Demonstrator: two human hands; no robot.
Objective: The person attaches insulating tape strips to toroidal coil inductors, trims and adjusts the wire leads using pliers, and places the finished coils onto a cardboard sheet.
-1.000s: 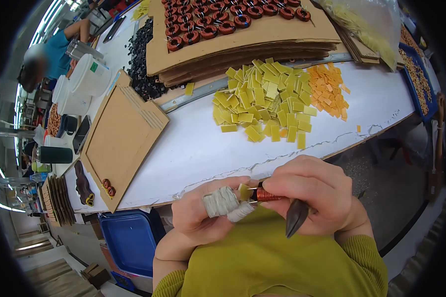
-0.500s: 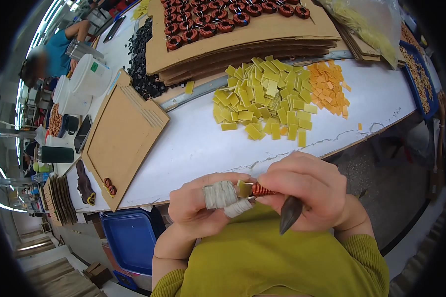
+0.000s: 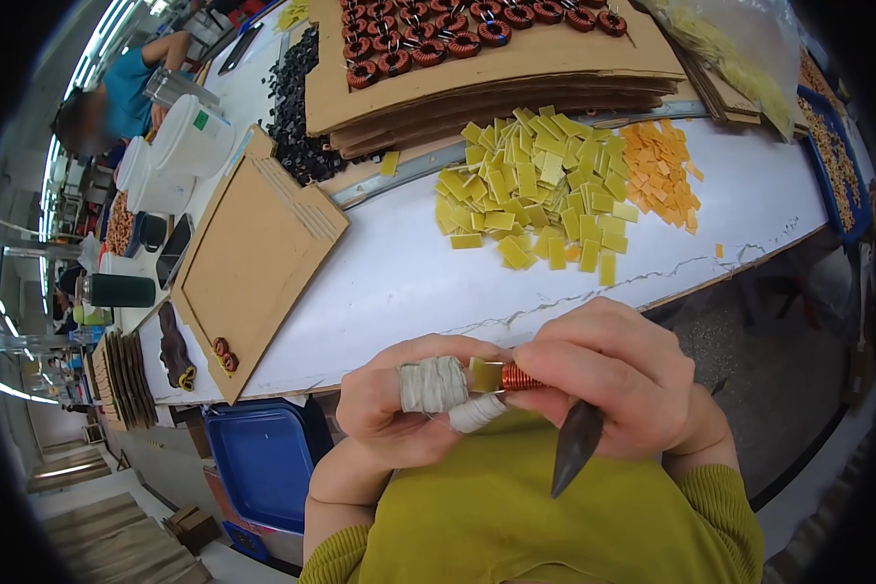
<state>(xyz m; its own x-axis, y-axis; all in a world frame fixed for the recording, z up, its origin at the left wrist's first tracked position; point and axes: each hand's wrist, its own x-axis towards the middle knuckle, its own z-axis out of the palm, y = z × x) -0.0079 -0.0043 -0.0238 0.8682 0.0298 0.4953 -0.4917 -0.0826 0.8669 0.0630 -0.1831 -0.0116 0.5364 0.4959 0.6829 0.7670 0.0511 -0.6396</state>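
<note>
My left hand, with white tape wrapped round two fingers, pinches a small yellow piece. My right hand grips a copper-wound coil, whose wire leads point left and meet the yellow piece. A dark pointed tool is also held in my right hand, its tip pointing down. Both hands are close together in front of the table's edge. Beyond them lie a pile of yellow pieces and a smaller pile of orange pieces.
Wound coils stand in rows on stacked cardboard. A cardboard tray holds two coils at its near corner. Black pieces, white buckets and a blue tray are at the left. A person sits far left.
The view has shifted slightly, so the table items appear further right. The yellow piece and the coil's leads now line up closely, and the dark tool's tip has swung lower.
</note>
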